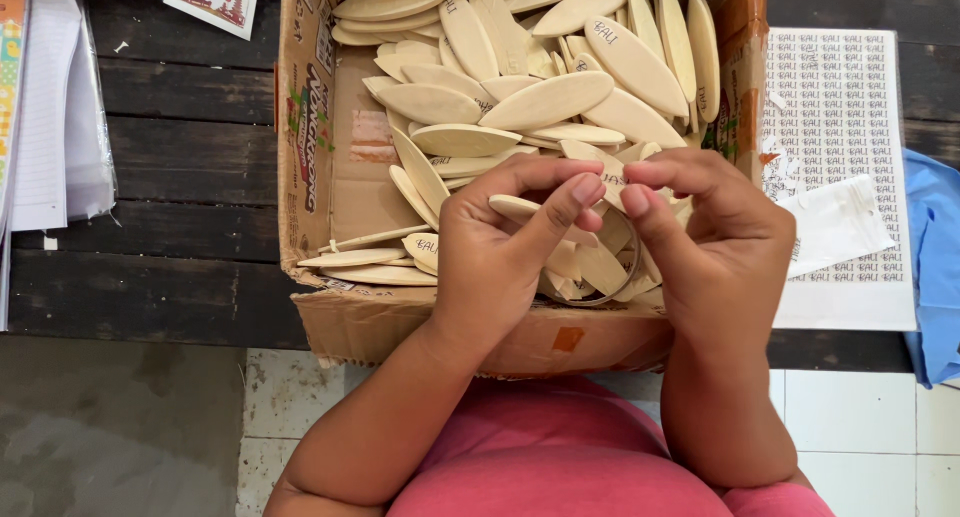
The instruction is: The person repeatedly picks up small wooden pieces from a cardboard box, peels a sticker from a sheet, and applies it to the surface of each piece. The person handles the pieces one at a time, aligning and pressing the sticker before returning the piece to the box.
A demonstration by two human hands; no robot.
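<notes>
A cardboard box [305, 147] on a dark wooden table holds several pale oval wooden pieces [545, 99]. My left hand [495, 252] and my right hand [725, 242] meet over the box's near right part, thumbs and fingertips pinched together. My left hand grips one oval wooden piece [515, 207] between thumb and fingers. A thin ring, like a rubber band or metal loop [632, 267], hangs below the fingers between both hands; my right hand's fingertips pinch it.
A printed sheet [840, 117] with a small white packet [835, 227] lies right of the box, blue cloth [935, 267] beyond it. Papers [45, 107] are stacked at the left. The dark plank table [190, 147] ends near my pink-clothed lap.
</notes>
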